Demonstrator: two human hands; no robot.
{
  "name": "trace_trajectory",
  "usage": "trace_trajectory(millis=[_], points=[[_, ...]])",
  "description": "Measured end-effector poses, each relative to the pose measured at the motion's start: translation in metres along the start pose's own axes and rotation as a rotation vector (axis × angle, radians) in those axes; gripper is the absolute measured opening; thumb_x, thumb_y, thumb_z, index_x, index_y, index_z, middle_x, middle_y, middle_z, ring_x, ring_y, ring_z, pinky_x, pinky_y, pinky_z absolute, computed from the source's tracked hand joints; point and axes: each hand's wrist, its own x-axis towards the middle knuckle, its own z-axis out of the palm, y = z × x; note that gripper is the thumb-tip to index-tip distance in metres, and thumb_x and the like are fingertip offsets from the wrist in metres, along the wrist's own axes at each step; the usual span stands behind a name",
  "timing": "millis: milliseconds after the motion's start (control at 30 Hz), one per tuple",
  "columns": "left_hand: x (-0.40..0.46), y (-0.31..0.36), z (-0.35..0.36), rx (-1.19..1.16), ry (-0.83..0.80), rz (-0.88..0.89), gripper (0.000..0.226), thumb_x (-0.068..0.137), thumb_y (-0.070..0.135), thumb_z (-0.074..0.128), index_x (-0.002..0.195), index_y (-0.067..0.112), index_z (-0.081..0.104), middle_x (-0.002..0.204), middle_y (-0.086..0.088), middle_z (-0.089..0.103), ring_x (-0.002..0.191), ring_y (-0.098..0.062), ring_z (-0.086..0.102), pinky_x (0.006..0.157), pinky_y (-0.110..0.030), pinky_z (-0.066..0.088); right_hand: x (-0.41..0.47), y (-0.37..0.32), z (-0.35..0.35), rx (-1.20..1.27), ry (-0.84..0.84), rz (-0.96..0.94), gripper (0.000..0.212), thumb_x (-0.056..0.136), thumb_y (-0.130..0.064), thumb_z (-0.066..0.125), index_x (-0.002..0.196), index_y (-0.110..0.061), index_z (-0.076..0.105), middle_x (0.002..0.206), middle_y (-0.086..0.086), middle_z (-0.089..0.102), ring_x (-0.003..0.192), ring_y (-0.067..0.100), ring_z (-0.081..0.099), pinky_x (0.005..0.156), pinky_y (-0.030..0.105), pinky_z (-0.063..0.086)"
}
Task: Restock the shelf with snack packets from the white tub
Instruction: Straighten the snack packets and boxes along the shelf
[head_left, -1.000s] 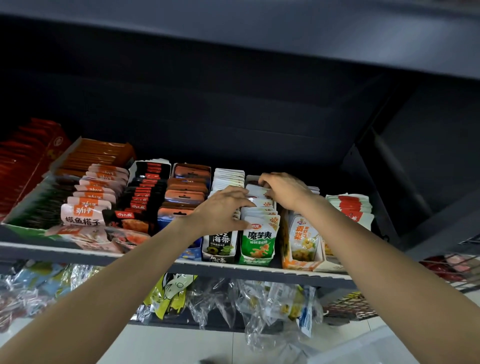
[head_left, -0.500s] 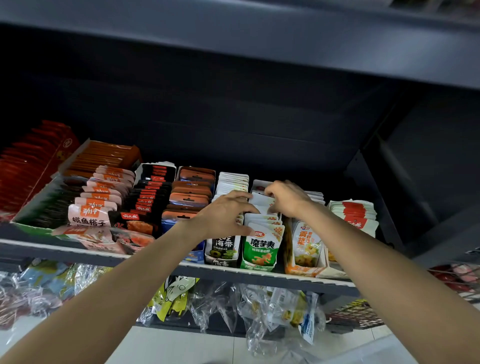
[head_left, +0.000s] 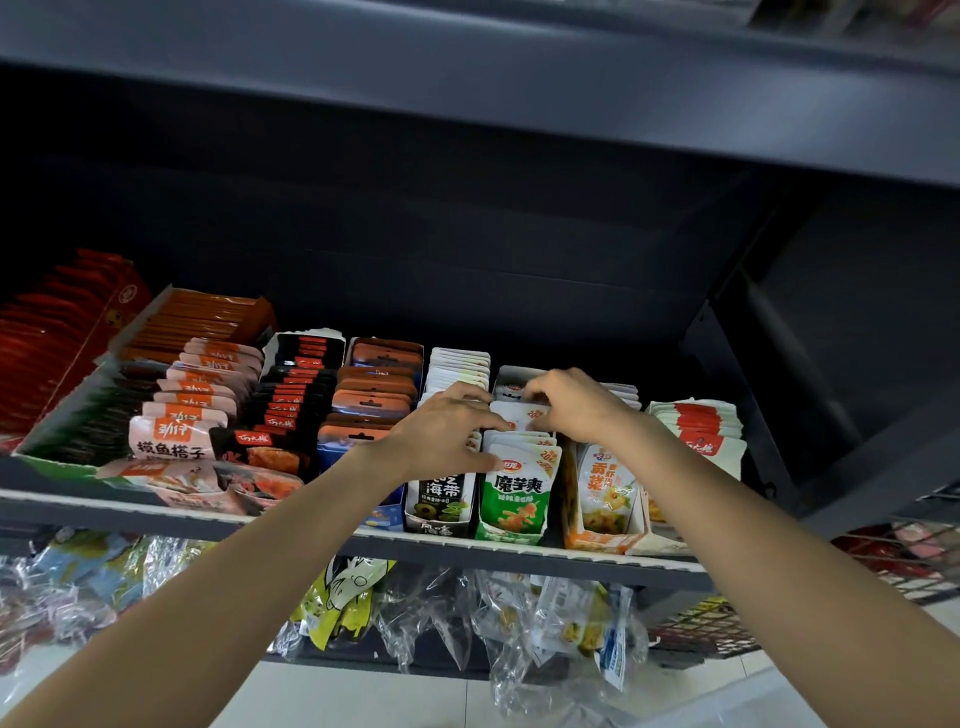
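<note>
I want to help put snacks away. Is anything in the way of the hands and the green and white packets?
Nothing visible is in the way. The left hand and right hand already rest on the row of green and white packets in their box on the shelf.

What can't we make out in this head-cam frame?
- White tub: not in the head view, out of frame.
- Green packet row: its middle is covered by both hands.
- Left hand and right hand: fingertips are buried among the packets, so each grip is unclear.
- Rear of the shelf: lost in shadow.
- Hanging bags below: labels blurred.
</note>
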Motion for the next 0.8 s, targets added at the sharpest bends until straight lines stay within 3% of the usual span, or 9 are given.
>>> trace_trajectory(millis=[167,267,400,500,667,733,800], points=[[-0.003,0.001,0.001,0.023,0.043,0.068,0.049,0.082,0.039,0.068,0.126,0.022,0.059,0.126,0.0,0.051,0.126,-0.013,0.033,0.106,-0.032,0.033,0.002,0.004,0.0,0.025,-0.068,-0.03,0.031,0.085,-0.022,0.068,0.115,-0.018,0.065,0.119,0.004,0.061,0.098,0.016,0.055,0.079,0.03,0.043],[-0.006,0.001,0.0,0.005,0.099,0.093,0.044,0.081,0.037,0.07,0.121,0.021,0.063,0.126,-0.001,0.039,0.122,-0.014,0.036,0.104,-0.028,0.035,0.001,0.007,0.001,0.026,-0.065,0.017,0.037,0.085,-0.019,0.068,0.121,-0.019,0.062,0.126,0.007,0.058,0.11,0.023,0.055,0.086,0.035,0.046],[-0.003,0.002,-0.001,0.032,0.064,0.088,0.043,0.083,0.038,0.068,0.123,0.025,0.062,0.151,0.002,0.018,0.135,-0.013,0.024,0.113,-0.032,0.027,-0.002,0.004,0.003,0.029,0.065,0.079,0.029,0.087,-0.021,0.065,0.116,-0.023,0.065,0.109,0.008,0.062,0.103,0.027,0.057,0.076,0.033,0.044],[-0.004,0.001,-0.001,0.02,0.051,0.08,0.041,0.082,0.036,0.069,0.121,0.024,0.063,0.151,0.001,0.017,0.134,-0.013,0.026,0.112,-0.034,0.029,-0.002,-0.002,0.001,-0.035,0.189,0.113,0.014,0.09,-0.019,0.06,0.099,-0.023,0.07,0.096,0.008,0.064,0.095,0.028,0.06,0.074,0.032,0.044],[-0.005,-0.001,0.0,-0.029,0.068,0.065,0.036,0.082,0.034,0.07,0.116,0.024,0.065,0.144,0.0,0.018,0.13,-0.014,0.03,0.108,-0.03,0.034,-0.002,-0.011,0.007,-0.241,0.395,0.104,0.019,0.088,-0.006,0.053,0.092,-0.017,0.067,0.083,0.007,0.065,0.083,0.028,0.062,0.084,0.033,0.045],[-0.004,-0.002,0.0,-0.012,0.062,0.075,0.04,0.083,0.035,0.069,0.12,0.022,0.063,0.139,-0.001,0.027,0.129,-0.013,0.03,0.108,-0.026,0.031,-0.003,-0.009,0.005,-0.27,0.31,0.096,0.019,0.089,-0.008,0.055,0.1,-0.018,0.066,0.088,0.007,0.068,0.089,0.027,0.064,0.087,0.035,0.042],[-0.003,-0.001,0.0,0.037,0.034,0.085,0.046,0.085,0.037,0.065,0.128,0.023,0.057,0.135,0.002,0.038,0.129,-0.013,0.028,0.109,-0.026,0.028,-0.003,-0.006,0.002,-0.262,0.207,0.089,0.031,0.086,-0.009,0.06,0.116,-0.018,0.057,0.103,0.008,0.067,0.1,0.027,0.062,0.089,0.036,0.042]])
